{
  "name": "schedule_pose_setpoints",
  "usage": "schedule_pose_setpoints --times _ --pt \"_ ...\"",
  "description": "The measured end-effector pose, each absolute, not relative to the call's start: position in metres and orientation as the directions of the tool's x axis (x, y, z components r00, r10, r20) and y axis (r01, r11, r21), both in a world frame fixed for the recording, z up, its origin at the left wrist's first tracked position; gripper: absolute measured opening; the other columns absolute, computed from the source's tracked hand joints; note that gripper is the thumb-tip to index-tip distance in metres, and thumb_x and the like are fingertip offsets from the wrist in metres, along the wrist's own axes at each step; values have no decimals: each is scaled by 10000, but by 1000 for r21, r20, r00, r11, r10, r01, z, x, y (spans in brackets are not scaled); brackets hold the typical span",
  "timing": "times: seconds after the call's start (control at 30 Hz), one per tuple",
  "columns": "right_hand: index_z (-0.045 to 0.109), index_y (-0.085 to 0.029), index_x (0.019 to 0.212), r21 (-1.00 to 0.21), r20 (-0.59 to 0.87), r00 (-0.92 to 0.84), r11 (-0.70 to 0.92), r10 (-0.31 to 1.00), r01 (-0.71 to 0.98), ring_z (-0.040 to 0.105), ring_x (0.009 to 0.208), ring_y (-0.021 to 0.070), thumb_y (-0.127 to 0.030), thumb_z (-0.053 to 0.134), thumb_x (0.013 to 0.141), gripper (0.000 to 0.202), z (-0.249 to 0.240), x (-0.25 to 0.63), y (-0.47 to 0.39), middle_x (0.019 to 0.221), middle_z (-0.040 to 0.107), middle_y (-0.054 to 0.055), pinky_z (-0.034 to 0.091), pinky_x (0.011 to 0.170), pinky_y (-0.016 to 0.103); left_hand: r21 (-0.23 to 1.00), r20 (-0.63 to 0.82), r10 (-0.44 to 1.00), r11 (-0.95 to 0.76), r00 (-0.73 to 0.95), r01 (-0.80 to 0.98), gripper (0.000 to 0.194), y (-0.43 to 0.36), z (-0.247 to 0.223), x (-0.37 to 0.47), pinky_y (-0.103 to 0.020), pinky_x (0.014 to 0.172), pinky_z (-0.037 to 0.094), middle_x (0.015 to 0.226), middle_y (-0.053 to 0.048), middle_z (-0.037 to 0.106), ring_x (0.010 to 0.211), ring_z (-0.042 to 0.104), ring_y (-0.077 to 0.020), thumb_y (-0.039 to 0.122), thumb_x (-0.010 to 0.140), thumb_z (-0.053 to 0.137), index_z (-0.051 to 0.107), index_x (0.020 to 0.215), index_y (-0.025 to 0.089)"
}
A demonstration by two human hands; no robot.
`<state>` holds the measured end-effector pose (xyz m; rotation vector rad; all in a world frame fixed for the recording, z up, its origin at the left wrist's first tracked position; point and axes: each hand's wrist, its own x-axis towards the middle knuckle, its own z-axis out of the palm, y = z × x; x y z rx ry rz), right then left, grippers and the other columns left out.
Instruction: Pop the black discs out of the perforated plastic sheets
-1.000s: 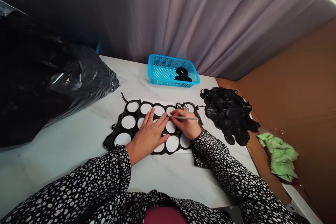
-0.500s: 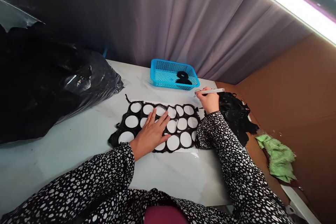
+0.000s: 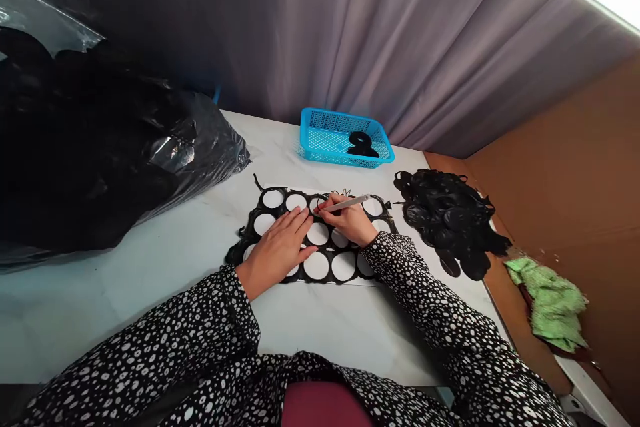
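A black sheet (image 3: 330,268) with rows of round holes lies flat on the table, and white backing shows through the openings. My left hand (image 3: 277,247) rests palm down on its left half, fingers stretched out. A slim, pale, pen-like tool (image 3: 353,203) is pinched in my right hand (image 3: 354,221), leaning to the right. Its tip is at a hole in the top row, close to my left fingertips; the fingers partly hide it, so I cannot tell whether it is a pen or a knife.
A blue basket (image 3: 307,153) holding a few black round pieces (image 3: 362,140) stands at the back. On the right is a heap of flat black discs (image 3: 445,213), with a green cloth (image 3: 555,310) beyond it. A big plastic bag (image 3: 170,160) fills the left.
My right hand has moved left with the tool, from beside the discs onto the sheet's top row. My left hand stays on the sheet. The view has shifted slightly.
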<state>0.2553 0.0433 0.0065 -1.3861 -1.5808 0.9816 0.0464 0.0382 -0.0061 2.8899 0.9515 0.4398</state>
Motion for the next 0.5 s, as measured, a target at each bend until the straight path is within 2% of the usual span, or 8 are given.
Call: schedule_pose_setpoints --times 0.33,0.4,0.5 --pt "484 -210 697 -859 130 -115 170 985 484 616 761 172 -241 597 832 179 5 254 38 836 687 32 457 699 285 144 256 590 -807 766 573 559 36 -12 46 -439 1166 288 1501 -143 439 1434 326 -288 464 1033 355 430 1435 83" --pt "505 -208 724 -777 155 -124 198 980 597 589 731 168 -217 585 847 148 5 250 34 818 671 29 438 678 278 141 256 588 -808 767 572 562 36 -13 46 -439 1170 281 1504 -140 435 1438 316 -289 465 1033 355 429 1435 80" --pt "568 -196 821 -506 196 -203 276 959 817 558 756 198 -175 533 882 74 6 239 25 793 635 55 417 695 300 148 259 588 -808 766 570 566 36 -14 46 -434 1177 268 1508 -141 429 1444 304 -290 472 1029 364 437 1429 78"
